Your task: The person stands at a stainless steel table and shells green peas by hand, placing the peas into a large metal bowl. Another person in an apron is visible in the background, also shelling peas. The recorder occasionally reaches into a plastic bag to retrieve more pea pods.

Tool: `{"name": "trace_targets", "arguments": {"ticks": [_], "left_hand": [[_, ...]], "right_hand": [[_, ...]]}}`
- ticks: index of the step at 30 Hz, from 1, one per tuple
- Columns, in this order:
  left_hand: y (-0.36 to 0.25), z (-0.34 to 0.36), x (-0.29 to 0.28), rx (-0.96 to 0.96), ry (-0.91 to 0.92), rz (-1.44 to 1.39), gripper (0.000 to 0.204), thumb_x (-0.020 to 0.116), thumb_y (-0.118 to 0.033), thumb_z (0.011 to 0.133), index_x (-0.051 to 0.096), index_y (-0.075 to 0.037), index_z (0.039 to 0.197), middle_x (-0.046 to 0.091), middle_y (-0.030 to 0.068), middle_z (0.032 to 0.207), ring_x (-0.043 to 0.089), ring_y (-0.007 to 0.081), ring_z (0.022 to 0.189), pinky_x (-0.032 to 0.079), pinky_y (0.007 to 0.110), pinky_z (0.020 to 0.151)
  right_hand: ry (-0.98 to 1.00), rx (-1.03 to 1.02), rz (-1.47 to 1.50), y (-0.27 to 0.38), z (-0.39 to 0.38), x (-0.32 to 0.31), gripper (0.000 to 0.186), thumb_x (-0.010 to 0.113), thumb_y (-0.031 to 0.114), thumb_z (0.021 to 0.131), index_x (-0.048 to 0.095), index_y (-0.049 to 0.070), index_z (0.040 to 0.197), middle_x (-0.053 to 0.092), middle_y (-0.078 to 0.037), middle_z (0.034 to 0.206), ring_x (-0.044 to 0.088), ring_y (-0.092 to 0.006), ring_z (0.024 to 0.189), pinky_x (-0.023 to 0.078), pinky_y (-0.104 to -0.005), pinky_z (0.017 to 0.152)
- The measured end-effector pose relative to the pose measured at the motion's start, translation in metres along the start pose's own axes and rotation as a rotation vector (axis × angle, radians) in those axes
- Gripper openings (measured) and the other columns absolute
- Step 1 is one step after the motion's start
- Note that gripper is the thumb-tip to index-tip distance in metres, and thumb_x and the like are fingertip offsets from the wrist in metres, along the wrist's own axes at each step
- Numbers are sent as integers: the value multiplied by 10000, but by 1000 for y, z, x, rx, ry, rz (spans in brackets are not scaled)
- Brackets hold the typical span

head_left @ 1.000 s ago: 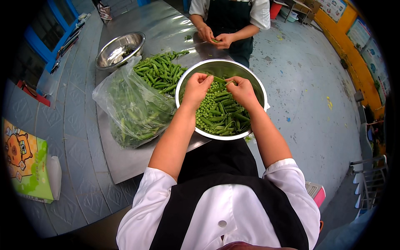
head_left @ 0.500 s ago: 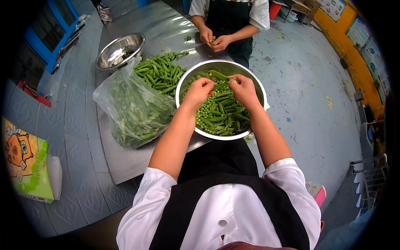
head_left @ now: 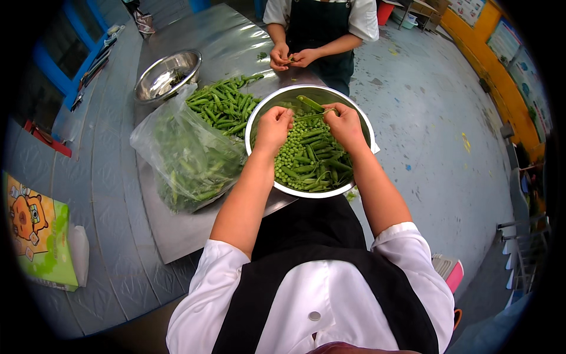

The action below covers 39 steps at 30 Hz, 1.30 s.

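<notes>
Both my hands are over a steel bowl that holds loose green peas on its left and whole pea pods on its right. My right hand is closed on a pea pod, which sticks out up and left from its fingers. A thin green strip stretches between the two hands. My left hand pinches its left end. Left of the bowl, a clear plastic bag full of pods lies beside a pile of loose pods.
These things stand on a metal table. A smaller steel bowl with dark scraps is at the far left. Across the table a co-worker in a dark apron holds both hands together. A green and orange box lies at left.
My left hand has drawn slightly away to the left from my right hand, and the green strip between them looks thinner. The co-worker's hands have shifted slightly left.
</notes>
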<state>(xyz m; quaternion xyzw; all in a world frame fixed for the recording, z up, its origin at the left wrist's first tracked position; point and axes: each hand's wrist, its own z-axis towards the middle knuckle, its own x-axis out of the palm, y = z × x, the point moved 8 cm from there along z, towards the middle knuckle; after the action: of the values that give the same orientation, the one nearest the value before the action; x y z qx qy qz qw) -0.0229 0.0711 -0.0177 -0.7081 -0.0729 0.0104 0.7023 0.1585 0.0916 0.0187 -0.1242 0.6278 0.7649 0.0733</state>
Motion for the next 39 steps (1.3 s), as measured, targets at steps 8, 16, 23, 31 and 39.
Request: {"name": "trace_targets", "arguments": {"ticks": [8, 16, 23, 31, 39], "left_hand": [[-11, -1, -1, 143, -29, 31, 200, 620, -182, 820, 583, 7, 871, 570, 7, 725, 494, 73, 636, 402, 214, 583], [-9, 3, -7, 144, -126, 255, 234, 583, -80, 747, 569, -6, 968, 584, 59, 840, 541, 120, 735, 442, 258, 657], [-6, 3, -5, 110, -54, 242, 262, 522, -72, 791, 547, 9, 1038, 564, 64, 936, 529, 122, 833, 422, 239, 751], [-1, 9, -6, 84, -83, 256, 257, 518, -85, 803, 547, 6, 1042, 580, 76, 951, 538, 131, 841, 427, 248, 742], [-4, 9, -10, 111, -112, 312, 237, 513, -107, 845, 541, -6, 1058, 562, 43, 932, 521, 106, 774, 416, 231, 647]], "right_hand": [[53, 18, -71, 6, -4, 5, 239, 515, 119, 772, 633, -12, 933, 525, 21, 586, 432, -33, 509, 348, -205, 463], [-234, -127, -134, 32, -22, -51, 229, 545, 149, 768, 631, 2, 920, 568, -86, 588, 508, -104, 531, 425, -260, 531], [-679, -111, -287, -20, -45, -190, 249, 533, 160, 779, 614, 15, 964, 604, -107, 699, 547, -161, 591, 440, -281, 578], [-400, 202, -719, -163, 3, -212, 365, 544, 188, 754, 570, -19, 1053, 607, -208, 984, 605, -314, 884, 472, -347, 795], [371, -410, -325, 38, -24, -18, 207, 571, 139, 767, 612, 34, 940, 610, -144, 825, 607, -259, 757, 484, -331, 677]]}}
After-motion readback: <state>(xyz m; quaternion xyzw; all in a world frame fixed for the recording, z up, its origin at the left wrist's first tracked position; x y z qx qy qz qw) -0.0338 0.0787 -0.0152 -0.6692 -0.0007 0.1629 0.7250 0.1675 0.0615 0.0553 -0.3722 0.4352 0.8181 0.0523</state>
